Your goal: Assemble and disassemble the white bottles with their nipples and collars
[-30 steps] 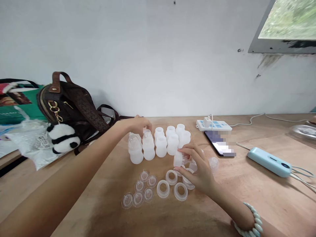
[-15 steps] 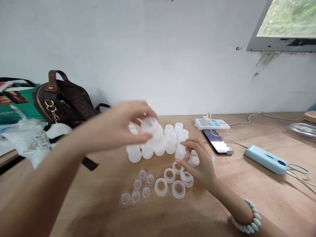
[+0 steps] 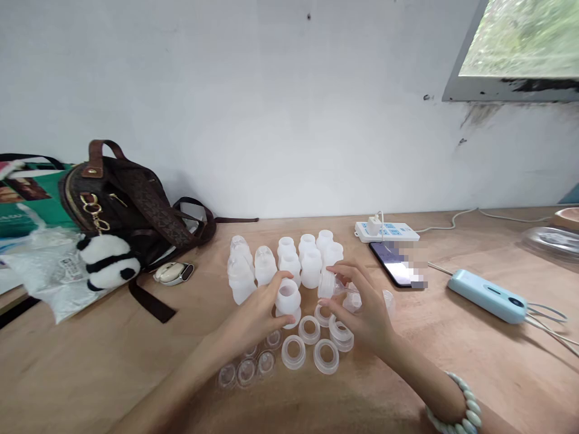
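Observation:
On the wooden table (image 3: pixel 452 361) stands a cluster of small translucent white bottles (image 3: pixel 307 256). My left hand (image 3: pixel 257 313) is closed round one open bottle (image 3: pixel 288 298), held upright just in front of the cluster. My right hand (image 3: pixel 364 310) pinches a small clear cap (image 3: pixel 326 284) beside that bottle, its fingers curled. Below the hands lie white screw rings (image 3: pixel 310 337) and several clear round nipples (image 3: pixel 253 364). A pale bead bracelet (image 3: pixel 456 413) is on my right wrist.
A brown handbag (image 3: pixel 122 199) with a panda plush (image 3: pixel 106 262) sits at the left, with a plastic bag (image 3: pixel 40 268) and a small mouse-like device (image 3: pixel 172 272). At the right are a power strip (image 3: pixel 389 230), a phone (image 3: pixel 395 265), a light-blue device (image 3: pixel 486 295) and cables.
My left hand has lifted a bottle from the back of the cluster and brought it down in front, next to my right hand. My right hand has stayed almost still with the cap.

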The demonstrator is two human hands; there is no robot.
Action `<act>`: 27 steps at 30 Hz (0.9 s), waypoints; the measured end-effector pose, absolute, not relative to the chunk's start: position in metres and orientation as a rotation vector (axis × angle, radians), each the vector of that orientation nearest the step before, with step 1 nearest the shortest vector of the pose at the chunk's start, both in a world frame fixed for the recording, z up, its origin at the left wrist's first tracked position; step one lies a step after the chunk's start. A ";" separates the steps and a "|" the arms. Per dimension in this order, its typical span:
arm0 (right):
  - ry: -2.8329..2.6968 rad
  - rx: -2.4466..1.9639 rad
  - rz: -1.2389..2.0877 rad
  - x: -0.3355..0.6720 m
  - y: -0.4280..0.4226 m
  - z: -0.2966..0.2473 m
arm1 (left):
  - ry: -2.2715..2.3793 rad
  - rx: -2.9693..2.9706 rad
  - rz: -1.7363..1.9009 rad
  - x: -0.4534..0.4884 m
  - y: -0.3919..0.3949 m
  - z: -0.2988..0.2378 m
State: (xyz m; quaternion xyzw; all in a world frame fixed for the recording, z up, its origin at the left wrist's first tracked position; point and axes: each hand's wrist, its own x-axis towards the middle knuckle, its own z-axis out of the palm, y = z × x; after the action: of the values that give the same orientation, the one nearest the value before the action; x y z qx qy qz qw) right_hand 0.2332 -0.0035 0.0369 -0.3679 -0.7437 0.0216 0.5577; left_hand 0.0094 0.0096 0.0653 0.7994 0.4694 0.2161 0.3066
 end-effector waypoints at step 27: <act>-2.036 -0.511 0.103 0.227 -0.015 0.039 | 0.853 1.343 0.666 -0.009 -0.006 0.074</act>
State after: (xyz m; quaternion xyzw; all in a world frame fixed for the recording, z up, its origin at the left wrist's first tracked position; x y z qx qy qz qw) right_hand 0.2266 -0.0152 0.0385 -0.2109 -0.8406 0.0424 0.4971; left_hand -0.0092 -0.0064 0.0744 0.5913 0.3758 0.2933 0.6504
